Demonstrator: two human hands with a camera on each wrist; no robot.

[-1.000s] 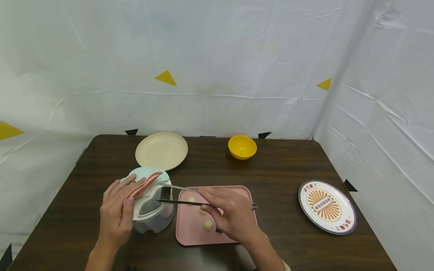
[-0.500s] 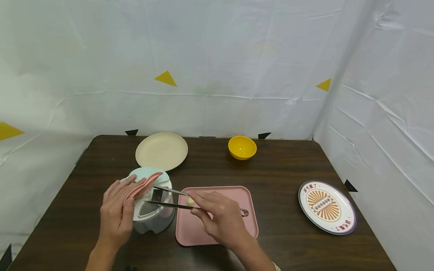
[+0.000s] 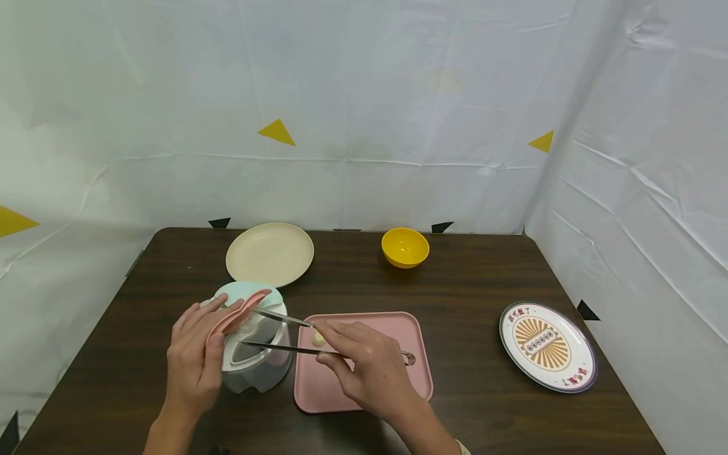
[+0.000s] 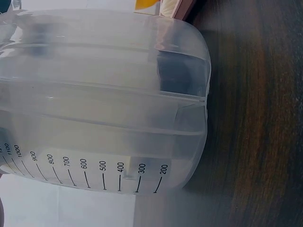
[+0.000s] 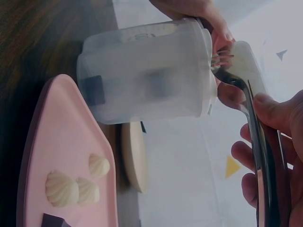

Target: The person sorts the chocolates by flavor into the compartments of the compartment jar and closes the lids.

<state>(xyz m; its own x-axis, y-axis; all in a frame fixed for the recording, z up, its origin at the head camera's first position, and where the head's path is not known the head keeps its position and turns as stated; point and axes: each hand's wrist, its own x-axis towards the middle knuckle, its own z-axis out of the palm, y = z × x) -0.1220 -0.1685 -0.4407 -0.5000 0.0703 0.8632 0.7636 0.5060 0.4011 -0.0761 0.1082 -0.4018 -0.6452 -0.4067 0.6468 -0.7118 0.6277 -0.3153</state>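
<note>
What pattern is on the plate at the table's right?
The plate has an orange sunburst and red lettering on white, clearest in the head view.

Left hand [image 3: 193,354]: covers part of pink flap [image 3: 236,313]; forearm cut by bottom edge, head view.
Right hand [image 3: 372,366]: hides the tray's [image 3: 389,325] middle and most buns [image 3: 318,339], head view; cut by right edge, right wrist view.
Tongs [image 3: 279,347]: partly behind fingers, lower centre; end beyond bottom edge, right wrist view.
Container [image 4: 104,104]: cut by left edge, left wrist view.
Dark shape [image 5: 163,82] within: blurred, unidentified.
Yellow item [image 4: 144,4]: mostly beyond top edge.
Printed plate [image 3: 548,347], right: lettering too small to read.
</note>
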